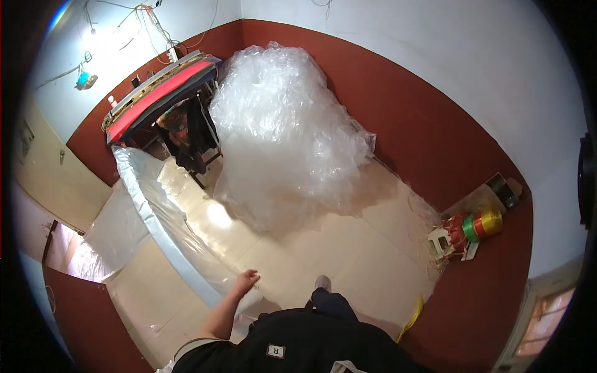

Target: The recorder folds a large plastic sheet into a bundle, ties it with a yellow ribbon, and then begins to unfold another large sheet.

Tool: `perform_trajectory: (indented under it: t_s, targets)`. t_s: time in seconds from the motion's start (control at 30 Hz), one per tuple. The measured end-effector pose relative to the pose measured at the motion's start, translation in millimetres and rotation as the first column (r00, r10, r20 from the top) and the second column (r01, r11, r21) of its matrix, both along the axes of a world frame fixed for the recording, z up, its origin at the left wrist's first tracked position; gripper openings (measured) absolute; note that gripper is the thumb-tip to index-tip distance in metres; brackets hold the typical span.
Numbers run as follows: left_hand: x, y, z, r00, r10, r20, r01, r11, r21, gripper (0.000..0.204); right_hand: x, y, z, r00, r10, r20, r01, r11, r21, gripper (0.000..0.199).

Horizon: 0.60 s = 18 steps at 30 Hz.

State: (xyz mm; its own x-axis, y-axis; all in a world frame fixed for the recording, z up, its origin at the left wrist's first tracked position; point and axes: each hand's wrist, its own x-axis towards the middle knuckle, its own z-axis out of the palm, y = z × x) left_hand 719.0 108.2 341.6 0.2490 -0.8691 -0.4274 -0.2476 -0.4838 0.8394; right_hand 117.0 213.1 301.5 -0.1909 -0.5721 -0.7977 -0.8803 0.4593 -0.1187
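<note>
My left hand (247, 281) hangs over the tiled floor in front of my body, its fingers curled in and nothing visible in them. Just to its left, a long strip of clear plastic sheeting with a pale blue-white folded edge (163, 236) runs across the floor from a table to my side. Whether the hand touches this sheeting cannot be made out. My right hand is outside the picture. Ahead of me, a large heap of crumpled clear plastic film (273, 118) is piled against the wall corner.
A table with a red and black top (165, 87) stands at the far left, with dark cloth (183, 133) draped over a chair beside it. To the right, rolls of coloured twine (476, 225) lie by the wall. A cream door (56, 168) is at the left.
</note>
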Motion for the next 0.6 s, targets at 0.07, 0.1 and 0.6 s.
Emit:
perform_trajectory:
  t_s: [0.07,0.1,0.6]
  targets:
    - [-14,-11,-1,0.998,-0.065,-0.008,0.065,0.980,0.189,0.043,-16,-60,-4,1.000,0.021,0.004,-0.021,1.000,0.021,0.030]
    - [-22,-14,-2,0.994,-0.111,-0.010,0.109,0.949,0.295,0.045,-25,-91,-7,0.999,0.032,0.000,-0.032,0.999,0.029,0.030]
    - [-3,-185,-11,0.860,0.506,0.072,-0.480,0.751,0.453,0.046,109,-646,26,0.910,0.101,0.402,0.019,0.958,-0.285,0.035]
